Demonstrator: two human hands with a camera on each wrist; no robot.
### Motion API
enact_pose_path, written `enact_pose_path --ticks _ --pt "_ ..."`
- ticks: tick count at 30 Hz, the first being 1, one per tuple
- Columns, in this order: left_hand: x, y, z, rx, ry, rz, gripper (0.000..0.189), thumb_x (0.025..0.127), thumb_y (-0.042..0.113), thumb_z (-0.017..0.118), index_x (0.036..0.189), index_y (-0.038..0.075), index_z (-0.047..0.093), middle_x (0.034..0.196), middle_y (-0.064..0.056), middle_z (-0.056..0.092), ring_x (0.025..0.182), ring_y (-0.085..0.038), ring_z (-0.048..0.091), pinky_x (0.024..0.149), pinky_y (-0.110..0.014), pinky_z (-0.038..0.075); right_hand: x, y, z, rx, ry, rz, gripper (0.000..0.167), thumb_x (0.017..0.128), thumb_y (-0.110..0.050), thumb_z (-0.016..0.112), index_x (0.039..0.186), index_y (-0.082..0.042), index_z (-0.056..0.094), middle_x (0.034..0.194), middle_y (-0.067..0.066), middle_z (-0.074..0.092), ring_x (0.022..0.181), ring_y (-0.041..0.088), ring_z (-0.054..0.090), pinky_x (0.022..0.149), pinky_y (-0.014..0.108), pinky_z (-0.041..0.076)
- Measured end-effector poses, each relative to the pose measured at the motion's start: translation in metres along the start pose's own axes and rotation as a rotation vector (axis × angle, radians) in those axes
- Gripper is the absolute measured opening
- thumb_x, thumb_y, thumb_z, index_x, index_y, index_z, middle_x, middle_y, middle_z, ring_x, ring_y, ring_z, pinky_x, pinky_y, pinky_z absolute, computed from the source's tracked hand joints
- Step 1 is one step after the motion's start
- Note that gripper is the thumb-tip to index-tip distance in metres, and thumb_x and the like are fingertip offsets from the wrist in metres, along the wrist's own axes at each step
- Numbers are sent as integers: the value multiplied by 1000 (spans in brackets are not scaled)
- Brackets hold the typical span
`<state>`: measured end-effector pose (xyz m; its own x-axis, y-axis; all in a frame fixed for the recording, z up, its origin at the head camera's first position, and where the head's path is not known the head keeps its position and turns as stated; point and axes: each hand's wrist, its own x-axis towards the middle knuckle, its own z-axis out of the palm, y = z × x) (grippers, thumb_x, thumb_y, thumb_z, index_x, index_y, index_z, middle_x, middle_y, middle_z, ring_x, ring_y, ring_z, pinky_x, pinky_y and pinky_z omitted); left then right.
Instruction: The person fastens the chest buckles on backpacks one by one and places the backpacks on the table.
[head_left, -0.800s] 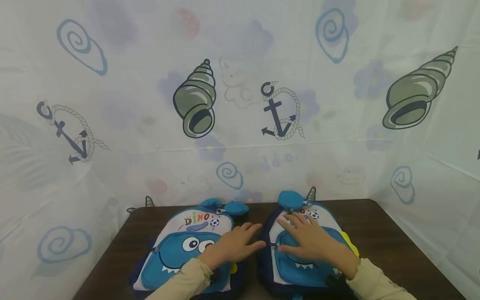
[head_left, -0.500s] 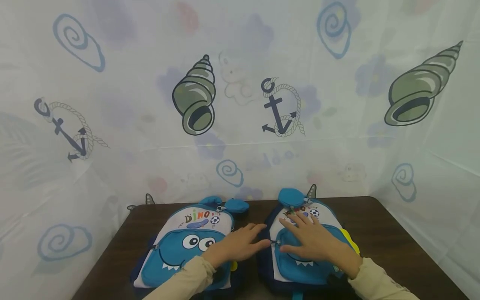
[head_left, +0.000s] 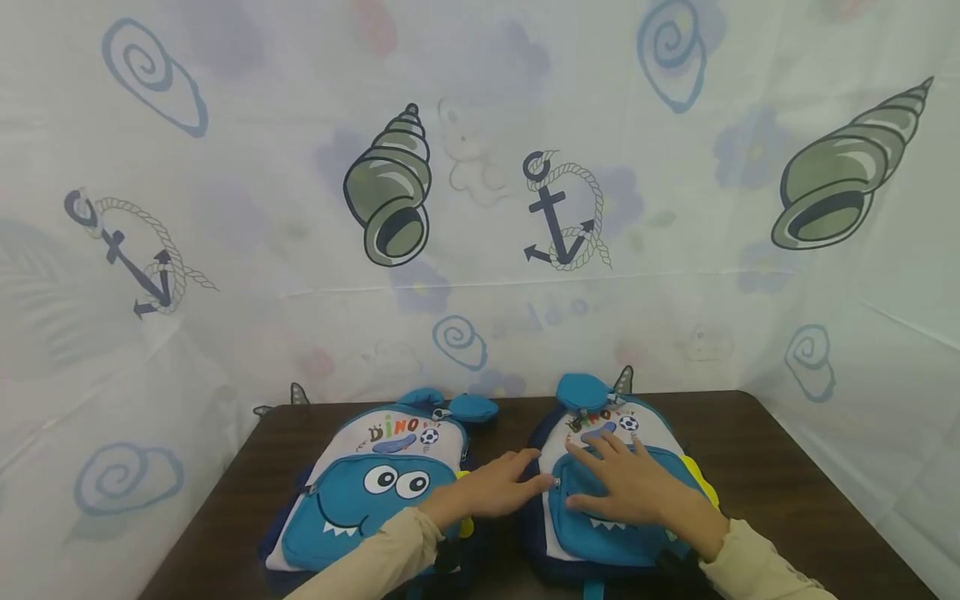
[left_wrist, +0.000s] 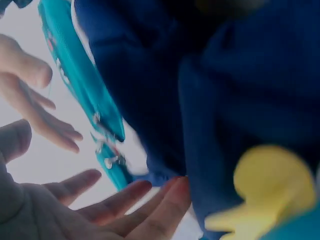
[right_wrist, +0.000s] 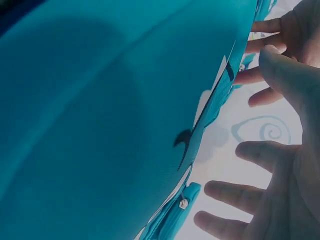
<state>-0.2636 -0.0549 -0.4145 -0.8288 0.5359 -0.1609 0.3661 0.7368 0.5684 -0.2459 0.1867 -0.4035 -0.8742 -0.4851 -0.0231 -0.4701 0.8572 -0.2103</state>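
Two child's backpacks with a blue dinosaur face lie side by side on a dark table. My left hand (head_left: 491, 486) reaches across the right side of the left backpack (head_left: 345, 502), its fingers extended to the near left edge of the right backpack (head_left: 600, 546). In the left wrist view, its fingertips are close by dark blue fabric. Over the front of the right backpack my right hand (head_left: 637, 483) is spread, palm down, partly covering the dinosaur face. The right wrist view has its fingers (right_wrist: 240, 197) apart, beside the teal front pocket (right_wrist: 100, 125). Neither hand grips anything.
The brown tabletop (head_left: 780, 500) extends to both sides of the backpacks. A white cloth (head_left: 480, 250) printed with shells and anchors rises behind and beside it. Small blue round attachments (head_left: 472, 408) sit at the top of the backpacks, and yellow spikes (head_left: 701, 481) stick out at their sides.
My left hand has moved a little to the right, toward the right backpack, uncovering more of the left dinosaur face. The right hand has shifted slightly right, fingers still spread. Both backpacks stay put.
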Motion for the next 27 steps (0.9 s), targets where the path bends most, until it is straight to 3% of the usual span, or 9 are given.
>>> enact_pose_path --ticks 6,17,21,27 --pt "3 3 9 -77 -23 -56 73 100 60 43 152 11 36 152 -19 43 137 -37 48 107 -57 44 -1 0 2 34 -29 45 82 87 -68 59 151 -19 44 154 18 43 144 48 33 106 80 20" --pt "5 8 15 -262 9 -160 77 98 56 50 152 3 33 152 -26 40 137 -45 43 106 -65 40 -7 -5 6 46 -98 149 87 83 -69 63 149 -15 45 151 18 46 138 49 39 96 82 32" --pt "8 7 23 -395 61 -220 81 98 54 53 152 0 30 154 -29 35 139 -50 38 107 -69 35 -8 -7 10 47 -108 170 90 81 -72 63 150 -16 44 152 18 45 138 52 39 95 82 33" --pt "11 10 35 -696 141 -333 85 96 45 58 153 -5 19 155 -37 23 138 -57 30 108 -74 25 -9 -9 15 47 -119 191 93 80 -74 62 151 -18 42 154 19 42 137 54 38 94 82 34"
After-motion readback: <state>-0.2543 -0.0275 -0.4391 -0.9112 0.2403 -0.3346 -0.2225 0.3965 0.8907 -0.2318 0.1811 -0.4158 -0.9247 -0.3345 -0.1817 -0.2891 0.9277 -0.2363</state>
